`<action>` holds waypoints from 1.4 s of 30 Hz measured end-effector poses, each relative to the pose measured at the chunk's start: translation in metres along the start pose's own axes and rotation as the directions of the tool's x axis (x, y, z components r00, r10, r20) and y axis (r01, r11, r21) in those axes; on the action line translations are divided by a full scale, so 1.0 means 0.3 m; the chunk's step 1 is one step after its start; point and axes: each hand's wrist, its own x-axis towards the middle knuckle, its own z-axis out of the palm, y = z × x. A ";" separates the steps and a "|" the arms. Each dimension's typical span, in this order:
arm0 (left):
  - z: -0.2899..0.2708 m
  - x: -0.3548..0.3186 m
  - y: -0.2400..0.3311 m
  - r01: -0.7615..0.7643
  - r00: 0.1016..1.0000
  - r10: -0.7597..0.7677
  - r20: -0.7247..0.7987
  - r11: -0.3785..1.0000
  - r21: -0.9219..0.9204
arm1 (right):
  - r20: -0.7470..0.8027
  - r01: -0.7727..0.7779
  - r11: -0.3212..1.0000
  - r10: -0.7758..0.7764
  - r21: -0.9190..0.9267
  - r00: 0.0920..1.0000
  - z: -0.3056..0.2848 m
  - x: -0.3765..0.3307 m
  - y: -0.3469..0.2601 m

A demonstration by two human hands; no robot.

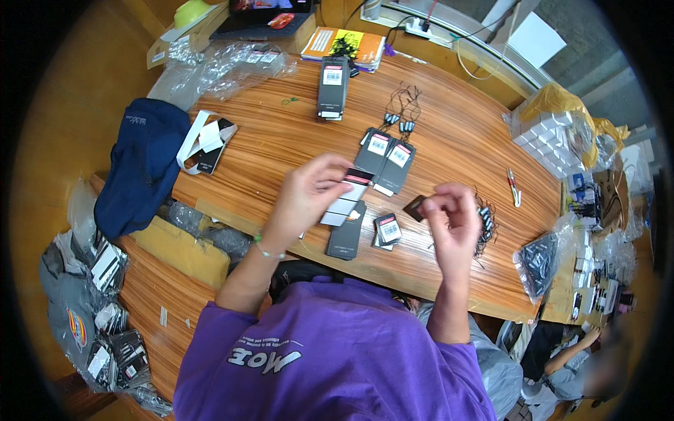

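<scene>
Left hand [307, 195] grips a black hang tag [349, 195] with red stripe; right hand [451, 219] pinches a small dark tag [414, 208]. White-labelled black tags [388, 156] lie just beyond on the wooden table [456, 133].

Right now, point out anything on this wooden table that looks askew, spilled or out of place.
Nothing looks damaged or spilled. The dark rectangular hang tags lie at loose, mixed angles, and crumpled clear plastic bags sprawl at the far left corner. A dark blue cloth cap hangs over the table's left edge. The left hand holds a tag; the right hand pinches a small one.
</scene>
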 end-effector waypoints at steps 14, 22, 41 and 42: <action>0.237 0.024 0.047 -0.283 0.949 0.245 0.200 0.940 0.192 | -0.117 0.119 0.988 -0.130 -0.099 0.985 0.011 -0.009 0.052; 0.220 0.059 0.040 -0.498 0.863 0.422 0.277 0.800 0.334 | 0.098 -0.231 0.773 0.215 0.591 0.972 -0.019 0.015 0.089; 0.166 0.130 -0.030 -0.783 0.575 0.739 0.352 0.372 0.499 | -0.206 -0.008 0.752 0.191 0.659 0.960 -0.043 0.126 0.070; 0.160 0.131 -0.035 -0.758 0.615 0.725 0.310 0.434 0.487 | -0.181 0.045 0.715 0.116 0.698 0.977 -0.059 0.145 0.074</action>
